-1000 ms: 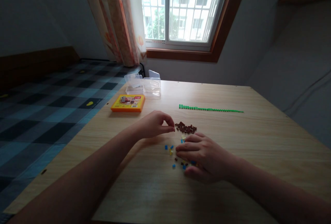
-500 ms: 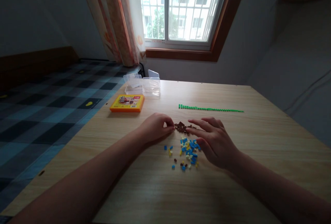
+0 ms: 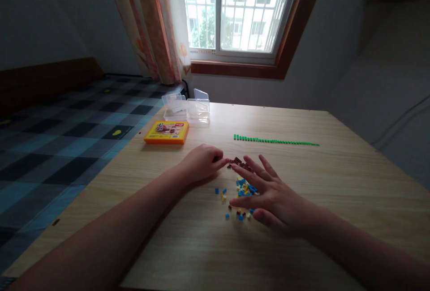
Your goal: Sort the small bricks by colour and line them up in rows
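Since right hand [image 3: 273,196] splays wide over mixed bricks [image 3: 249,189], brushing could scatter twelve-o'clock brown bricks [image 3: 238,160]; can't tell left hand [image 3: 202,164] grip.

The table [image 3: 188,250] bears bricks [image 3: 247,189], containers [image 3: 198,107], a box [image 3: 167,132].

- The bare left forearm [image 3: 126,226] slants from the near left toward the far middle.
- The bare left hand [image 3: 202,164] is bunched, one digit pointing right; its grasp is unclear.
- The bare right forearm [image 3: 352,235] reaches in from the near right.
- The bare right hand [image 3: 273,197] spreads its fingers left and far, back up, thumb nearest.
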`<state>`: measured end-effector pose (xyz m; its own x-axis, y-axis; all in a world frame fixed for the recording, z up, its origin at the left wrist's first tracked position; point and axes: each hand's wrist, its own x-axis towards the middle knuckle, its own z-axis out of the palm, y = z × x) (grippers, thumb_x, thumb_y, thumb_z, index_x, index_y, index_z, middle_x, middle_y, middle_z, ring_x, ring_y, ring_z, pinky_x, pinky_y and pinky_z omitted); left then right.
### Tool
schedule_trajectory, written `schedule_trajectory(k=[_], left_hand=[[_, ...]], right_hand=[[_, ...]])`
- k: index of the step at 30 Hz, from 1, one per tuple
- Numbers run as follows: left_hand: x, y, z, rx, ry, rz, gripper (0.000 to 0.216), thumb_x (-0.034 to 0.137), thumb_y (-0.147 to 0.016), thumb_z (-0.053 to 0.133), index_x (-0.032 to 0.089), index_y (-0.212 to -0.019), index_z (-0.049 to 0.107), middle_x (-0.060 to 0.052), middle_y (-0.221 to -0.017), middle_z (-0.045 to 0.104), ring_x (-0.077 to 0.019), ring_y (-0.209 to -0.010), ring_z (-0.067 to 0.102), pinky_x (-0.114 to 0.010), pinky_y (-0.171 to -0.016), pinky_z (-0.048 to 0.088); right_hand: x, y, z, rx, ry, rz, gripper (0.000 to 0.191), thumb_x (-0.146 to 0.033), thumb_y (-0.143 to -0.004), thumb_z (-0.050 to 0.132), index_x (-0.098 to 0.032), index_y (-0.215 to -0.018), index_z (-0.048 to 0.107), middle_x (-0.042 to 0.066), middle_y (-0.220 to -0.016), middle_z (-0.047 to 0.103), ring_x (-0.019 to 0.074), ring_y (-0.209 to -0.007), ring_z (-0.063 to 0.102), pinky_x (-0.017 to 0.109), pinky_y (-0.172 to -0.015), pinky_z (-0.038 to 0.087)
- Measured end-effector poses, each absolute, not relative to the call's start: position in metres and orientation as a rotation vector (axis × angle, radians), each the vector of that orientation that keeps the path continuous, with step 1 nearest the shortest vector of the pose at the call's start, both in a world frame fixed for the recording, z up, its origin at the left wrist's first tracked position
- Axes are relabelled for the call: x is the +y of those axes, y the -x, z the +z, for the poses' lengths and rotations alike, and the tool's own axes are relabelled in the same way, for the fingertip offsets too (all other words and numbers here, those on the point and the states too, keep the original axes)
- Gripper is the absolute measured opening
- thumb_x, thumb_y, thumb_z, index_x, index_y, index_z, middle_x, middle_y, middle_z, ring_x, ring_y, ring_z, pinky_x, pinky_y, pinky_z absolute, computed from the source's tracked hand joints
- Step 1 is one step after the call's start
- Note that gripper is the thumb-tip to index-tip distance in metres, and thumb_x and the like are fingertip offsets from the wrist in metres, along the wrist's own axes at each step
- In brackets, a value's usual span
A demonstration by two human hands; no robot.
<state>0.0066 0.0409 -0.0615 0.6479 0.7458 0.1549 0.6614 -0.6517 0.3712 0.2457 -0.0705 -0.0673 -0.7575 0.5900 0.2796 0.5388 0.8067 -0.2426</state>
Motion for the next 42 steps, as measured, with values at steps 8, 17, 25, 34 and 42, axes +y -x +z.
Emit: schedule_trajectory(k=[8, 17, 25, 34, 42], left_hand=[[0.04, -0.004, -0.059, 1.047, -2.668, 0.375, 0.041, 0.041, -0.091, 0.055, 0.017, -0.059, 0.061, 0.0, -0.055, 0.055, -0.0116, -0.053, 0.04, -0.027, -0.056, 0.026], [0.043, -0.004, -0.057, 1.131, -2.687, 0.373, 0.043, 0.042, -0.091, 0.054, 0.017, -0.057, 0.06, -0.001, -0.054, 0.055, -0.0121, -0.053, 0.04, -0.027, -0.056, 0.026], [0.042, 0.0, -0.052, 1.123, -2.696, 0.315, 0.044, 0.042, -0.091, 0.054, 0.017, -0.055, 0.057, 0.0, -0.053, 0.052, -0.0114, -0.053, 0.037, -0.027, -0.056, 0.025], [0.014, -0.01, -0.034, 0.794, -2.732, 0.034, 0.038, 0.046, -0.083, 0.067, 0.018, -0.059, 0.057, 0.001, -0.059, 0.058, -0.011, -0.053, 0.043, -0.027, -0.052, 0.027], [-0.007, -0.021, -0.031, 0.679, -2.738, -0.042, 0.037, 0.048, -0.076, 0.075, 0.019, -0.058, 0.063, 0.001, -0.055, 0.057, -0.0113, -0.048, 0.041, -0.028, -0.047, 0.023]], right_hand=[[-0.07, -0.245, -0.072, -2.689, 0.841, 0.197, 0.037, -0.051, -0.098, 0.049, -0.039, -0.129, 0.064, -0.001, -0.168, 0.013, 0.0374, -0.153, 0.007, 0.068, -0.118, 0.001], [-0.06, -0.236, -0.087, -2.527, 1.254, -0.037, 0.05, -0.048, -0.104, 0.035, -0.026, -0.148, 0.046, 0.012, -0.166, 0.017, 0.0371, -0.153, 0.006, 0.071, -0.117, 0.007], [-0.065, -0.252, -0.073, -2.296, 1.183, -0.054, 0.043, -0.044, -0.105, 0.031, -0.031, -0.134, 0.061, -0.001, -0.168, 0.012, 0.0358, -0.153, 0.006, 0.069, -0.119, 0.009], [-0.071, -0.258, -0.062, -2.548, 0.76, 0.24, 0.032, -0.03, -0.097, 0.047, -0.036, -0.104, 0.078, -0.012, -0.166, 0.017, 0.0345, -0.154, 0.006, 0.063, -0.121, -0.003], [-0.072, -0.254, -0.062, -2.603, 0.741, 0.26, 0.028, -0.027, -0.094, 0.053, -0.035, -0.104, 0.078, -0.012, -0.165, 0.02, 0.033, -0.154, 0.002, 0.061, -0.122, -0.005]])
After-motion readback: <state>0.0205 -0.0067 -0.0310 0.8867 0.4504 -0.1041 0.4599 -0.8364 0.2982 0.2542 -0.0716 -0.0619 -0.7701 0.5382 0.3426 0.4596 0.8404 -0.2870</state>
